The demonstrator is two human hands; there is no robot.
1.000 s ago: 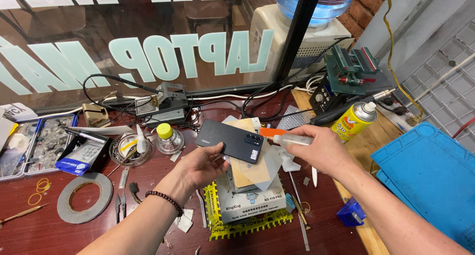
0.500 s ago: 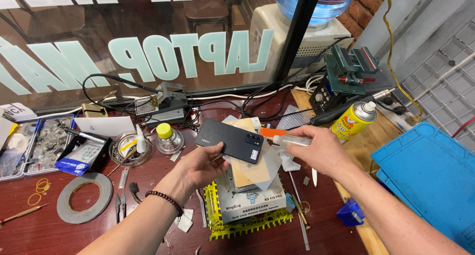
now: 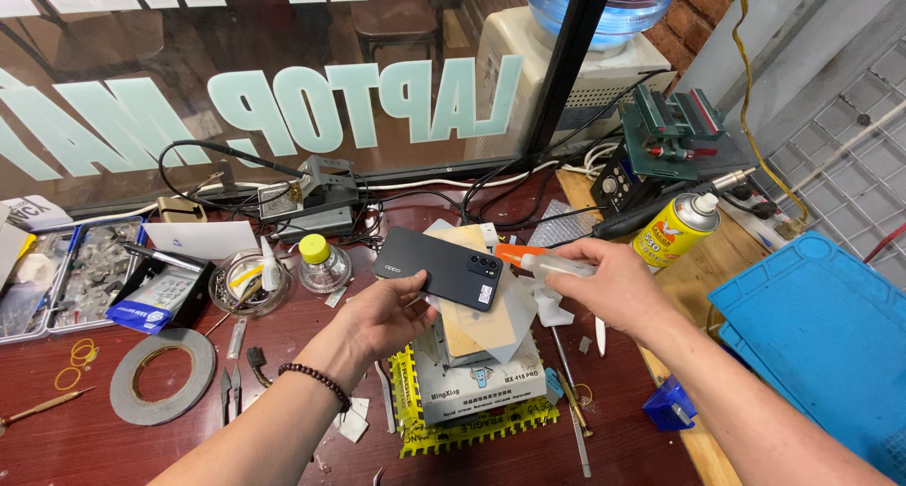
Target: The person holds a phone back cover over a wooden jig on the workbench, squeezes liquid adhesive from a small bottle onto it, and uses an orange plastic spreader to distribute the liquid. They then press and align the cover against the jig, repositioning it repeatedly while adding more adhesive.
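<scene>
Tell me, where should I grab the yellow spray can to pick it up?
Grip the spray can around the middle of its round yellow body, coming from the side nearest you. It lies tilted on the wooden board, white cap up and to the right, so wrap your fingers across it, clear of the nozzle.

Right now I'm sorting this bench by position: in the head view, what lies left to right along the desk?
Tape roll → glass bowl → yellow-capped jar → left hand holding the dark phone → right hand with the orange-tipped bottle → yellow spray can → blue mat.
</scene>
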